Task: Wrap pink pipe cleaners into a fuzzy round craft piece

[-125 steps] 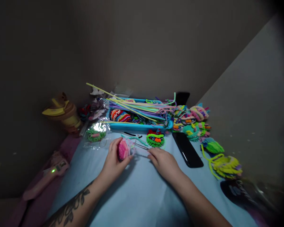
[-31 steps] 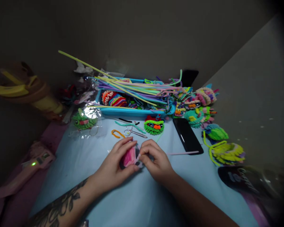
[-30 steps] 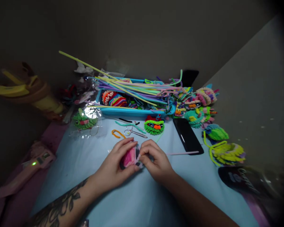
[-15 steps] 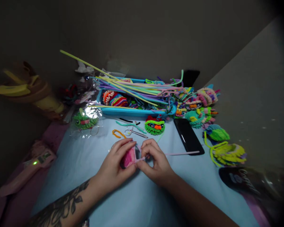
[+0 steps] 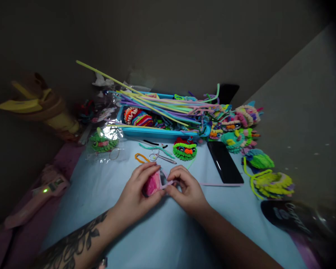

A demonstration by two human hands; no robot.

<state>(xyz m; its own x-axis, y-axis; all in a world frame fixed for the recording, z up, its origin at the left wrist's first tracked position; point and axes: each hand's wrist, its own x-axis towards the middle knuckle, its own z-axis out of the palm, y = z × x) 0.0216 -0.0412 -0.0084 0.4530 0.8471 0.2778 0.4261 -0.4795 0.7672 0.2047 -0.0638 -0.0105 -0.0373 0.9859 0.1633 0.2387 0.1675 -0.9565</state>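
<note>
My left hand (image 5: 138, 190) is closed around a pink piece made of pipe cleaners (image 5: 152, 184), its fingers over the top and its thumb beneath. Close beside it, my right hand (image 5: 186, 188) pinches a pale lilac pipe cleaner (image 5: 167, 183) that joins the pink piece's right edge. A pale lilac length (image 5: 222, 184) lies on the cloth to the right of that hand; whether it is the same strand is hidden by the hand. Just beyond the hands are small scissors (image 5: 162, 157), an orange pipe cleaner loop (image 5: 141, 158) and a green pipe cleaner figure (image 5: 184, 150).
A blue tray (image 5: 156, 132) heaped with long pipe cleaners stands at the back. A black phone (image 5: 224, 162) lies to the right, near several colourful pipe cleaner pieces (image 5: 273, 184). A green figure in clear plastic (image 5: 105, 144) and a pink glue gun (image 5: 42, 194) are at left.
My right hand has shifted slightly right, drawing the lilac strand out from the pink piece. The lilac length at right now lies lower, by the phone's bottom edge. The view has shifted a little.
</note>
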